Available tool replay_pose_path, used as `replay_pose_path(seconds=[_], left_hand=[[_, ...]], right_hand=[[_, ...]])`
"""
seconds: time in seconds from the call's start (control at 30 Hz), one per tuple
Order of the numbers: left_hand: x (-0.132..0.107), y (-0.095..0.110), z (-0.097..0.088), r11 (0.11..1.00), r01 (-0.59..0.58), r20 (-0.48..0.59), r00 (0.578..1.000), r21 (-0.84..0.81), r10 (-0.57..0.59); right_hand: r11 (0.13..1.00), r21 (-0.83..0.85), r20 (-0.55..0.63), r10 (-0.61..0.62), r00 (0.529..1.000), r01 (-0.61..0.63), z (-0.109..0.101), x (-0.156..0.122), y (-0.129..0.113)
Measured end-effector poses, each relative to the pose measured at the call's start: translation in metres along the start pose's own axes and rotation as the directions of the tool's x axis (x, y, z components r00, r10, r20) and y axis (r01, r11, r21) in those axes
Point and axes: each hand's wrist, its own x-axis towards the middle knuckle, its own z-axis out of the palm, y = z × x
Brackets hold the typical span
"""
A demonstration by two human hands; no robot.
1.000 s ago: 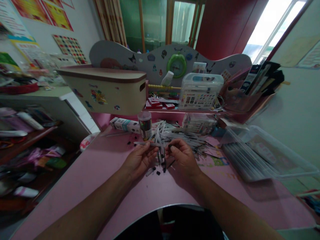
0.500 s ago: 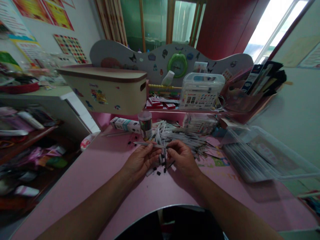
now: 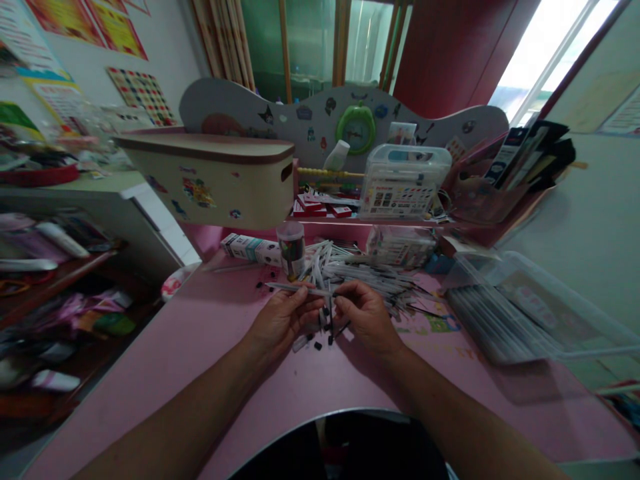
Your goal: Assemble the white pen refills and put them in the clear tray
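Above the pink desk, my left hand (image 3: pixel 283 317) is closed around a slim whitish pen (image 3: pixel 283 287), its pointed end sticking out to the left. My right hand (image 3: pixel 367 313) pinches at the pen's right end, where a small dark part shows; the fingertips hide the detail. Behind both hands spreads a pile of similar slim pens (image 3: pixel 355 273), some with dark tips. Several small black pieces like caps (image 3: pixel 318 346) lie on the desk below and between my hands. A dark thin stick (image 3: pixel 331 327) stands out beneath the fingers.
A clear round tub (image 3: pixel 291 250) stands left of the pile beside a long printed box (image 3: pixel 250 249). At right sits an open transparent bin (image 3: pixel 565 313) holding flat packs. On the shelf are a lidded cream box (image 3: pixel 215 190) and a clear carry case (image 3: pixel 405 183).
Both hands stay almost in place, still on the pen. Its left tip has shifted very slightly to the left.
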Motion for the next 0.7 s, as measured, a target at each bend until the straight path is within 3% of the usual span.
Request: replay_pose_path(seconds=[0.43, 0.7], left_hand=[[-0.0001, -0.0028, -0.0032, 0.999, 0.01, 0.039, 0.999, 0.043, -0.011], [0.0012, -0.0046, -0.0066, 0.998, 0.001, 0.059, 0.998, 0.06, -0.004]], right_hand=[[0.999, -0.002, -0.01, 0.04, 0.999, -0.04, 0.0037, -0.0025, -0.004], [0.989, -0.141, 0.049, -0.049, 0.998, 0.055, -0.0044, -0.0019, -0.0006]])
